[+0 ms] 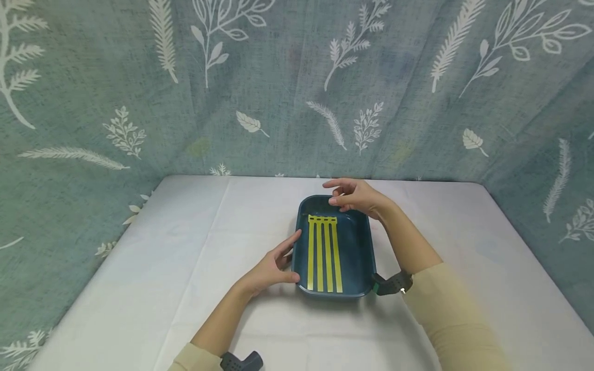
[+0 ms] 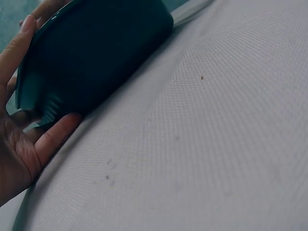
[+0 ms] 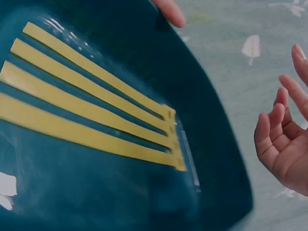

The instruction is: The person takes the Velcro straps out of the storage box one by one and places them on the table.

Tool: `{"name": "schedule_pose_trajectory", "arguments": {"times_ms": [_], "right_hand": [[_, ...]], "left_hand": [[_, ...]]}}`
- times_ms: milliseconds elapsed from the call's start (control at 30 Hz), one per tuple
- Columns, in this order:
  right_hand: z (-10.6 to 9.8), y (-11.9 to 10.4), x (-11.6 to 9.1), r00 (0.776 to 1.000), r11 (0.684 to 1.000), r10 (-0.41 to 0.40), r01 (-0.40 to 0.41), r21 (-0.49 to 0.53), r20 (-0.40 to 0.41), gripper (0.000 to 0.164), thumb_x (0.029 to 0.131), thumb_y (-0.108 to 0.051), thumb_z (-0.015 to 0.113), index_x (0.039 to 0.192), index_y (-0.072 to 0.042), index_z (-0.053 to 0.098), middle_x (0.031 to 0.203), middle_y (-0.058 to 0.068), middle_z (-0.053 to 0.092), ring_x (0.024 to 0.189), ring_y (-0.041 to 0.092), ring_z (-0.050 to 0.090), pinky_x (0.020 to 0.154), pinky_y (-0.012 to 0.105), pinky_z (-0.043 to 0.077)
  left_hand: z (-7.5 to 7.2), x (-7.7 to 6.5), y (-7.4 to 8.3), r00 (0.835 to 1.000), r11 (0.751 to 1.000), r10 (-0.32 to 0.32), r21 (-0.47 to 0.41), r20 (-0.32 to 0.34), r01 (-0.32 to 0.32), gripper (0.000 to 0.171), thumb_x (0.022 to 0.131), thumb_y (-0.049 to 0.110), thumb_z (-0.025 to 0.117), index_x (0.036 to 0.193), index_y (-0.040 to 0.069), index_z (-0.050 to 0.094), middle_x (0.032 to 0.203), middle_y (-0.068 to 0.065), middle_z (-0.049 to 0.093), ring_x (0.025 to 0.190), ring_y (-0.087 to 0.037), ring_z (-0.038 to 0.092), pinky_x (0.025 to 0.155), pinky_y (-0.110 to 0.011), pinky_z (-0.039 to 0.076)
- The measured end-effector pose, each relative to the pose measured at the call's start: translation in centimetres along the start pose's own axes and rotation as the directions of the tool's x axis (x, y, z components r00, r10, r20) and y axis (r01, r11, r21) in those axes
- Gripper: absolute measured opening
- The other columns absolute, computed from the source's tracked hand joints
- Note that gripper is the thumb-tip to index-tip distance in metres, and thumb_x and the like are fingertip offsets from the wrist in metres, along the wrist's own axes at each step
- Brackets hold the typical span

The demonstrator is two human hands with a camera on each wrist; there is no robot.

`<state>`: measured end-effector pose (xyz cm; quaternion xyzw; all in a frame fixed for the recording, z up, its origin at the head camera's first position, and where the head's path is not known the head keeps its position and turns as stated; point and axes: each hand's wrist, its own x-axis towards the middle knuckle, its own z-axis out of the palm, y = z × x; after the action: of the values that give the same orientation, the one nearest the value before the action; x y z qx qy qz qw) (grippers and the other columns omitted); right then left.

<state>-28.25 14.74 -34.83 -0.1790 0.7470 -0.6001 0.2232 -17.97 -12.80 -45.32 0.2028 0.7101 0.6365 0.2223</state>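
A dark teal tray (image 1: 356,247) lies on the white tablecloth. Several yellow straps (image 1: 328,252) with slotted ends lie side by side in its left half, slotted ends toward the far wall. Against the tray's left side rests my left hand (image 1: 270,268), fingers and thumb spread along the outer wall; in the left wrist view, the left hand (image 2: 29,139) touches that wall. Over the far right corner hovers my right hand (image 1: 359,198), its fingers loosely bent and nothing visible in them. In the right wrist view, the right hand (image 3: 286,144) appears apart from the tray.
A white cloth (image 1: 223,226) covers the table. Behind and at both sides hangs a blue-green curtain (image 1: 278,93) with white leaf prints. Dark wrist devices (image 1: 393,283) are worn on both arms; the right one is close to the tray's near right corner.
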Motion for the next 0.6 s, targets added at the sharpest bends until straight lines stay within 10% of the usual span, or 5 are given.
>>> {"name": "schedule_pose_trajectory", "arguments": {"times_ms": [400,600], "right_hand": [[1.9,3.4,3.1,0.999,0.995,0.048,-0.05,0.087,0.017,0.048,0.087,-0.005,0.066,0.133,-0.004,0.052,0.077,-0.001,0.051,0.069,0.018,0.044,0.071,0.034,0.041],[3.2,4.6,4.0,0.997,0.997,0.068,-0.069,-0.025,-0.022,0.046,0.084,-0.007,0.07,0.128,-0.003,0.056,0.073,-0.003,0.049,0.066,0.013,0.045,0.065,0.031,0.042]], "left_hand": [[0.1,0.0,-0.1,0.999,1.0,0.018,-0.021,0.027,-0.018,0.099,0.075,0.03,0.08,0.152,0.031,0.017,0.16,-0.003,0.006,0.143,-0.035,0.017,0.116,-0.041,0.02],[-0.1,-0.3,-0.1,0.999,1.0,0.027,-0.016,0.026,-0.026,0.1,0.076,0.034,0.08,0.152,0.029,0.016,0.16,0.0,0.006,0.143,-0.035,0.017,0.116,-0.042,0.02]]}}
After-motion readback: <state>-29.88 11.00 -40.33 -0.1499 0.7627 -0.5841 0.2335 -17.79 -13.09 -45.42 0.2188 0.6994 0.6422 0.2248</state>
